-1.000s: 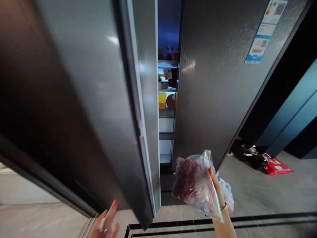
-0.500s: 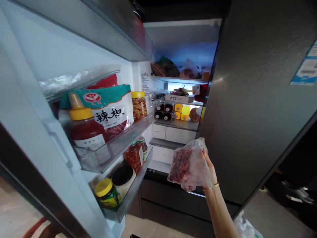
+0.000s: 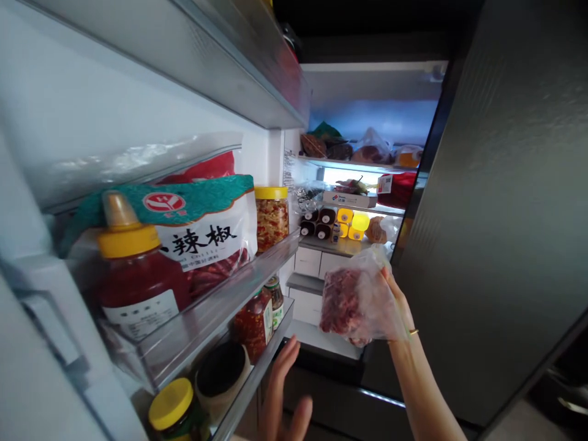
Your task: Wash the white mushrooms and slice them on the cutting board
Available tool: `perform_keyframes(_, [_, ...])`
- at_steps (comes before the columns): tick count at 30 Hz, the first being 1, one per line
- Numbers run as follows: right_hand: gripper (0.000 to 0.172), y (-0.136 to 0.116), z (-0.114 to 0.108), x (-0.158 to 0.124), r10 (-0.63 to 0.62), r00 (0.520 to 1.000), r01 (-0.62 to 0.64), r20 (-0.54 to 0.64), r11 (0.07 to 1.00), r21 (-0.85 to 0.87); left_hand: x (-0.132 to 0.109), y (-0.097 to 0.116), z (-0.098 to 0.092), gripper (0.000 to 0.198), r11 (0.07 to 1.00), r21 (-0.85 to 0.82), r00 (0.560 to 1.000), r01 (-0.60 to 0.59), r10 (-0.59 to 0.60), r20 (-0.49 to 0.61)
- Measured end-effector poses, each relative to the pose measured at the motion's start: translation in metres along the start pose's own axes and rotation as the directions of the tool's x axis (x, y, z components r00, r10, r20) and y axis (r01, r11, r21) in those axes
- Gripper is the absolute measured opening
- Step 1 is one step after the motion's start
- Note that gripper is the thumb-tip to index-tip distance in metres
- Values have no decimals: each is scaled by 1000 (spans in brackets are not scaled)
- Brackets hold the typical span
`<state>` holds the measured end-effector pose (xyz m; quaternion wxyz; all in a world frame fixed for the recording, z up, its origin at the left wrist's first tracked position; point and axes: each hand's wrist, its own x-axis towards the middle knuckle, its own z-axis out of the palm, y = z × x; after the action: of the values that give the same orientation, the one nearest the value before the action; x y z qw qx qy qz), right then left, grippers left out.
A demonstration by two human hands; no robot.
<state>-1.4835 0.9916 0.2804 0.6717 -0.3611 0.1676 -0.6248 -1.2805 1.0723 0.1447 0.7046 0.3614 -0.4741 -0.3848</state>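
My right hand [image 3: 395, 299] grips the top of a clear plastic bag of raw meat [image 3: 344, 300], dark red and in pieces. The bag hangs in front of the open fridge, below its middle shelves. Low in the view, my left hand [image 3: 285, 392] is raised with fingers and thumb apart, holding nothing. It is just right of the lower door shelf [image 3: 250, 392]; whether it touches the shelf I cannot tell. Part of that hand is cut off by the bottom edge.
On the open door's upper shelf [image 3: 220, 306] stand a red sauce bottle [image 3: 138, 269], a chilli bag [image 3: 202, 226] and a yellow-lidded jar [image 3: 272, 217]. Lower down are several jars. Inside, several bottles [image 3: 326, 223] lie below a flat box [image 3: 349, 199]. The closed dark door [image 3: 496, 233] is at right.
My left hand has come from the door's outer edge at lower left to the lower middle, fingers now spread. The view has moved nearer the fridge. The right hand still holds the meat bag.
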Motion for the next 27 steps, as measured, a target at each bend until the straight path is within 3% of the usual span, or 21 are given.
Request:
perform_keyframes(2, [28, 3, -5, 2, 75, 996, -74, 46, 997, -10, 37, -6, 18, 63, 961, -221, 979, 166, -135, 150])
perform_keyframes(3, [30, 6, -9, 2, 106, 993, -105, 57, 994, -9, 54, -10, 26, 62, 903, -318, 945, 290, -217, 245])
perform_keyframes(5, [30, 14, -19, 1, 131, 990, -131, 42, 991, -4, 77, -19, 41, 60, 717, -438, 820, 542, -337, 463])
perform_keyframes(7, [24, 22, -29, 0, 118, 993, -118, -15, 993, 0, 86, -31, 51, 59, 536, -457, 693, 710, -417, 588])
perform_keyframes(10, [19, 30, -36, 0, 118, 989, -116, -92, 993, 27, 85, -48, 61, 57, 375, -457, 591, 807, -508, 627])
perform_keyframes(14, [23, 33, -33, 7, 218, 975, -215, -40, 974, 79, 86, -65, 71, 60, 272, -454, 529, 848, -455, 716])
perform_keyframes(19, [29, 35, -31, 23, 210, 976, -201, -63, 972, 118, 101, -81, 75, 57, 365, -483, 602, 796, -385, 700])
perform_keyframes(23, [29, 28, -30, 37, 87, 987, -75, -135, 993, 94, 105, -94, 75, 60, 430, -427, 589, 795, -381, 713])
perform_keyframes(24, [30, 25, -30, 41, 52, 989, -42, -139, 997, 72, 106, -96, 76, 63, 463, -424, 607, 778, -384, 695])
perform_keyframes(25, [30, 21, -30, 44, 19, 990, -13, -137, 999, 47, 106, -97, 77, 65, 518, -431, 653, 738, -389, 650])
perform_keyframes(27, [30, 13, -31, 52, -31, 991, 32, -130, 999, 6, 108, -95, 80, 68, 720, -434, 823, 542, -350, 449])
